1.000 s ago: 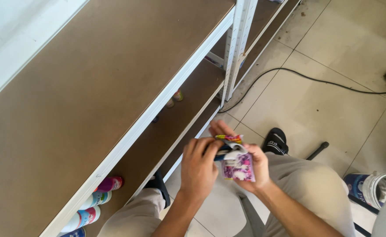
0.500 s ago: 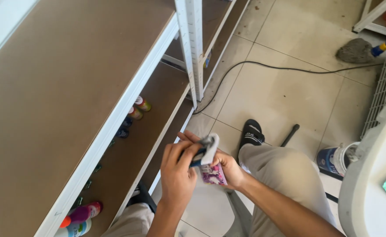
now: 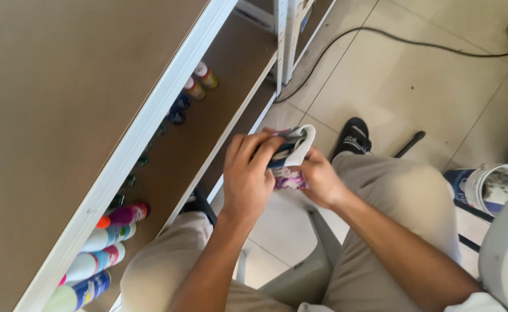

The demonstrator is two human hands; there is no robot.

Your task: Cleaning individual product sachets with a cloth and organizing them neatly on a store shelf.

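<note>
Both my hands hold a small colourful packet [image 3: 291,164], white on its back with a purple and blue printed front. My left hand [image 3: 248,176] wraps over its top and left side. My right hand [image 3: 320,182] grips it from below and the right. The packet is folded or bent between them, above my knees and the tiled floor. I am seated, with beige trousers and a black sandal [image 3: 352,136] on one foot.
A white metal rack with brown shelf boards [image 3: 144,124] runs along the left. Spray cans and bottles [image 3: 100,248] lie on its lower shelf, more cans [image 3: 199,81] further back. A black cable [image 3: 392,37] crosses the floor. A white bucket [image 3: 491,185] stands at right.
The view has swung left and closer. My hands have kept hold of the packet and folded it over, the white back now showing on top.
</note>
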